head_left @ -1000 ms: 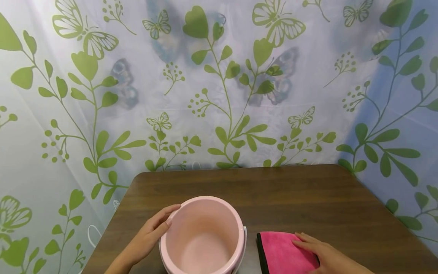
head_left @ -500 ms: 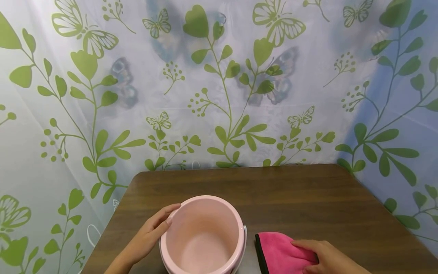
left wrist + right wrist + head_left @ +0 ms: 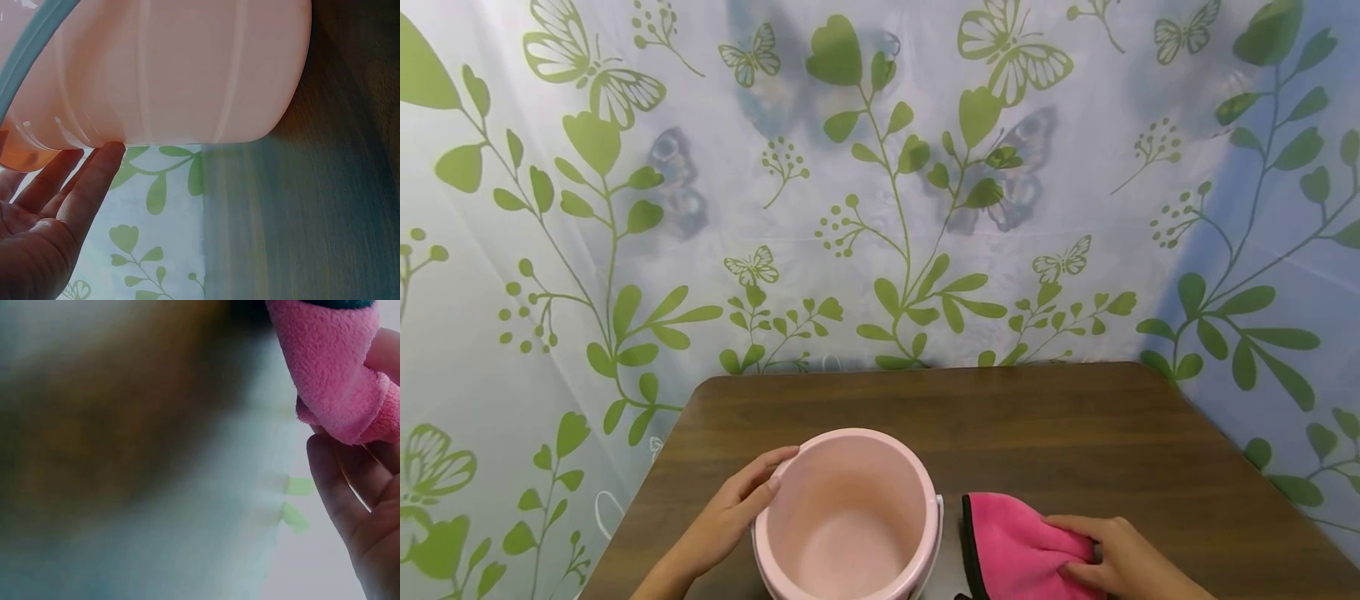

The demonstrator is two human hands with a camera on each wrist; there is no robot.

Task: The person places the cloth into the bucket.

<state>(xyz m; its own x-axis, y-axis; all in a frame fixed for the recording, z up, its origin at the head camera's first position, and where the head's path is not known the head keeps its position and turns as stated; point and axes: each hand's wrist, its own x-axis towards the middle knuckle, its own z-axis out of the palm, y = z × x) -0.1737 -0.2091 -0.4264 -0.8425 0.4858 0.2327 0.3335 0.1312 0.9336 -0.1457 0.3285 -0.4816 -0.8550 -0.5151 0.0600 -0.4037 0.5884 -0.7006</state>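
A pale pink bucket (image 3: 853,542) stands upright at the table's near side, its bare inner floor showing in the head view. My left hand (image 3: 730,508) rests on its left side near the rim; in the left wrist view fairly straight fingers (image 3: 94,187) touch the bucket's outer wall (image 3: 187,75). To the right of the bucket, my right hand (image 3: 1108,554) pinches a folded bright pink microfibre cloth (image 3: 1011,542) with dark edging, between thumb and fingers. The right wrist view shows the fluffy cloth (image 3: 331,369) bunched and raised, with fingers (image 3: 337,487) beneath it.
The bucket's pale handle (image 3: 936,533) hangs down its right side, close to the cloth. Dark wood-grain tabletop (image 3: 1022,433) reaches back to a curtain (image 3: 850,208) printed with green leaves and butterflies. A lighter grey surface (image 3: 946,575) shows between bucket and cloth.
The right hand, earlier lying flat over the cloth, has gathered it between thumb and fingers; the cloth is now creased and a little lifted. The left hand and bucket have stayed put.
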